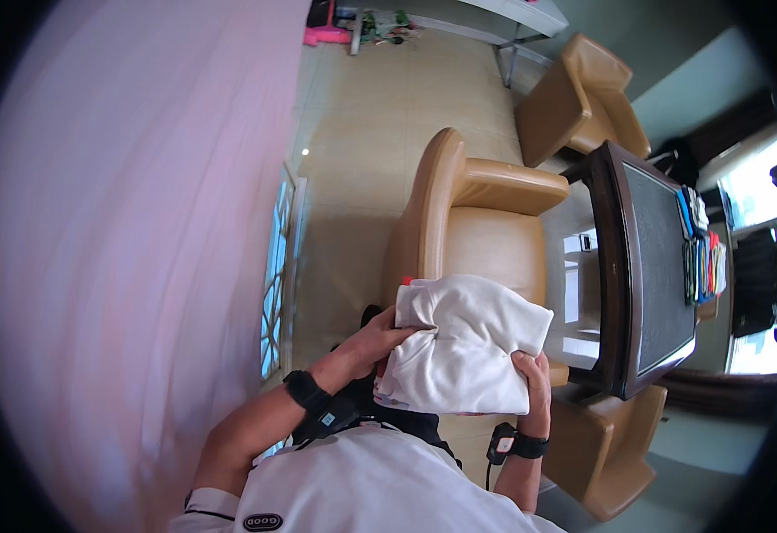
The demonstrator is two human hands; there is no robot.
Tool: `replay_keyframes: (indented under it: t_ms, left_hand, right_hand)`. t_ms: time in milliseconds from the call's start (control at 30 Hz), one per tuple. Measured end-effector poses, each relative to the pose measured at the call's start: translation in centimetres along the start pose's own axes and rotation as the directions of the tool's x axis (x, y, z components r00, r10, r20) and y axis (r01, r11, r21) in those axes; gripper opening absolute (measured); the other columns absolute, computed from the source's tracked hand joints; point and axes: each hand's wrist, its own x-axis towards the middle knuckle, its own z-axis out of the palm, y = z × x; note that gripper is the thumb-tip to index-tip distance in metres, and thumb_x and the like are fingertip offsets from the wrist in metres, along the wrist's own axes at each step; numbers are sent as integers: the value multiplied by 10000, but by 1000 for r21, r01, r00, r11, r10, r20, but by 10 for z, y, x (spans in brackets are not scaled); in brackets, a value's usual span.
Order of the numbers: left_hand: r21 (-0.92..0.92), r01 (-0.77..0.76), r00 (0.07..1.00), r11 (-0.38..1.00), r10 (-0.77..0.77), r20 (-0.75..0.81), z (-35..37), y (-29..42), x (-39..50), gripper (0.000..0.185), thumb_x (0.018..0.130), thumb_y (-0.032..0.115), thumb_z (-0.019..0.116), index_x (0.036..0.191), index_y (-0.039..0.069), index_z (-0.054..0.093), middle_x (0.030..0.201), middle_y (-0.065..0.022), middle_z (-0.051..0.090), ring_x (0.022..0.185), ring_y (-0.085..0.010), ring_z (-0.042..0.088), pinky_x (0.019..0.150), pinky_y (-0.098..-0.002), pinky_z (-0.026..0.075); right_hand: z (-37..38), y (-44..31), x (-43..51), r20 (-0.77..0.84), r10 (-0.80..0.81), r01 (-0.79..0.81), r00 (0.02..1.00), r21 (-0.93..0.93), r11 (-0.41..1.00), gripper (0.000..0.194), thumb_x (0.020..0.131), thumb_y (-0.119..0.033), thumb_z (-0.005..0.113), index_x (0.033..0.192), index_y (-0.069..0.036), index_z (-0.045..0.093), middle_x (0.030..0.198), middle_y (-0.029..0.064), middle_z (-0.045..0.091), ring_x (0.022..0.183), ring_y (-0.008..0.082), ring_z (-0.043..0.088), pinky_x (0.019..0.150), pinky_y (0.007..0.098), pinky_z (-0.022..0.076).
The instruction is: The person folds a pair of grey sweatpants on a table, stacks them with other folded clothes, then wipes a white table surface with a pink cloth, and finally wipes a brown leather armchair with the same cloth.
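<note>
A stack of folded white cloth (472, 353), likely garments, is held up in front of my body, above a tan leather armchair. Its left side is gripped by my left hand (378, 340), with the thumb pressed on top. My right hand (533, 373) clasps the right edge, thumb on top and the other fingers mostly hidden underneath. A bit of red and patterned fabric shows under the white cloth at its left edge.
Close ahead stands the tan leather armchair (488, 246). To its right is a dark wooden table (655, 266) bearing stacks of folded clothes (703, 266). More armchairs (578, 106) stand around the table. A pink curtain (142, 233) hangs along the left.
</note>
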Motion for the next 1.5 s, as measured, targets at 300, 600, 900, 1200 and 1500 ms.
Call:
replay_keyframes:
  t_ms: [300,600,900,1200,1500]
  left_hand:
    - [-51,56,978,997,-65,-199,-1,-2,-19,647,924,279,766,1453,19,499,1365,-108,623,1226,-205,617,1035,-366,503]
    - [109,95,989,989,-82,-123,-2,10,-11,645,915,315,769,1437,18,534,1367,-99,630,1231,-198,612,1059,-345,469]
    - [165,153,954,974,-189,234,-22,69,42,721,918,315,772,1511,64,448,1425,-83,581,1276,-201,580,1047,-384,503]
    - [307,275,845,911,-381,375,-21,128,83,791,877,413,782,1529,136,430,1449,-86,557,1292,-234,554,1028,-466,504]
    - [410,220,900,885,-346,264,-75,190,157,810,901,451,746,1530,53,426,1471,-94,544,1296,-192,539,1058,-354,458]
  right_hand:
    - [-7,10,25,121,19,-28,992,75,997,551,858,-174,720,1320,46,517,1139,123,647,990,164,632,866,291,521]
    - [-7,17,5,45,-26,20,999,132,991,528,866,-194,708,1304,36,521,1148,115,642,997,162,625,883,287,509]
    - [28,29,-13,-291,-153,196,944,125,973,543,836,-171,691,1311,47,544,1144,106,657,992,175,625,900,312,501]
    - [57,20,-3,-439,-125,215,890,162,963,546,843,-167,652,1327,62,547,1149,141,679,971,212,673,864,333,534]
    - [116,-55,86,-408,-158,263,899,216,940,547,835,-150,661,1320,64,528,1132,140,670,965,207,659,875,339,528]
